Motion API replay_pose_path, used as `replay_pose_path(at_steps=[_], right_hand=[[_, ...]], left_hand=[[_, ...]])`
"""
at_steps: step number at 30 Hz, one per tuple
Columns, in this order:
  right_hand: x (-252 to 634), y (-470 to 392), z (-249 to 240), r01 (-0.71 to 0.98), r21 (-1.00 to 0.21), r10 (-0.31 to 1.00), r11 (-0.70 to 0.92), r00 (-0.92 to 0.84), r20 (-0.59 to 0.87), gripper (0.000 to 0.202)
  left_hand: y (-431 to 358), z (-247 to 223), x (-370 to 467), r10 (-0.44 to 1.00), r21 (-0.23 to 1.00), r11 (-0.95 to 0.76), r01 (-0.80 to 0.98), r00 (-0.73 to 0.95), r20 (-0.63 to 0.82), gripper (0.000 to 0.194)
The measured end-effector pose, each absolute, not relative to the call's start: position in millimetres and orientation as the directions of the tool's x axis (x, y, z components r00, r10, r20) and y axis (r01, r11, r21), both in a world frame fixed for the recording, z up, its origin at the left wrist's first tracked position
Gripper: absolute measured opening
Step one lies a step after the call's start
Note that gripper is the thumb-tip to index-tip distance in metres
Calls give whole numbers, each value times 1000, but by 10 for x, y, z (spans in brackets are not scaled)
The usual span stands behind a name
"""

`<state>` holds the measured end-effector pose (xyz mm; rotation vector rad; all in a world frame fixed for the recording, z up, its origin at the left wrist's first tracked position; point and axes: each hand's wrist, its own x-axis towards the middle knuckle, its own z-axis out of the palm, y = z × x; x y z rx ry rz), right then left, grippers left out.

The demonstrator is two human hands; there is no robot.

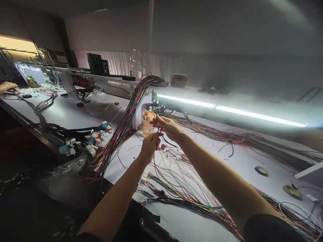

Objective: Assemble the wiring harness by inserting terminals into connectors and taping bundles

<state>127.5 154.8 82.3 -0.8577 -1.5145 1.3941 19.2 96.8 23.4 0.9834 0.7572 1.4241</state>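
My left hand (149,145) is closed in a pinch on thin wires, in front of the bottle. Just above it and slightly to the right, my right hand (168,127) pinches the same spot, where the wire ends are too small to make out clearly. Thin wires (156,167) run down from my hands to the bench. Behind them stands a clear bottle (147,129) with an orange strap. Loose white connectors (178,154) lie on the bench just below and right of my hands.
A thick wire bundle (133,107) drapes from the shelf at left. Connectors (94,143) lie beyond it. Tape rolls (261,170) sit at right, and a long harness (186,203) crosses the near bench. Another person's hand (7,87) shows at far left.
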Motion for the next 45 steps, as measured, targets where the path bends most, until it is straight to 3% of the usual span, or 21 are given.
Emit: replay_pose_path(at_steps=[4, 9, 13, 19, 30, 37, 45], right_hand=[[1375, 1435, 854, -27, -994, 896, 106, -431, 107, 61], [1474, 1310, 891, 23, -979, 909, 200, -378, 177, 55], [1474, 1268, 879, -53, -975, 896, 214, -386, 218, 46], [1408, 1229, 795, -206, -977, 932, 57, -341, 126, 49], [1221, 1145, 700, -290, -956, 960, 31, -259, 109, 48], [1151, 1143, 681, -316, -947, 971, 54, -206, 124, 46], [1138, 1049, 439, -308, -951, 908, 20, -393, 146, 49]], left_hand=[[855, 210, 171, 989, 895, -134, -426, -1, 148, 38], [763, 267, 158, 988, 907, -141, -398, 7, 157, 38], [719, 323, 150, 988, 912, -118, -393, 48, 149, 42], [715, 381, 75, 985, 901, -47, -431, 132, 114, 43], [666, 294, 93, 985, 902, -166, -398, -35, 166, 29], [722, 193, 43, 976, 934, -216, -285, -77, 202, 26], [632, 190, 76, 986, 922, -166, -350, -85, 146, 39]])
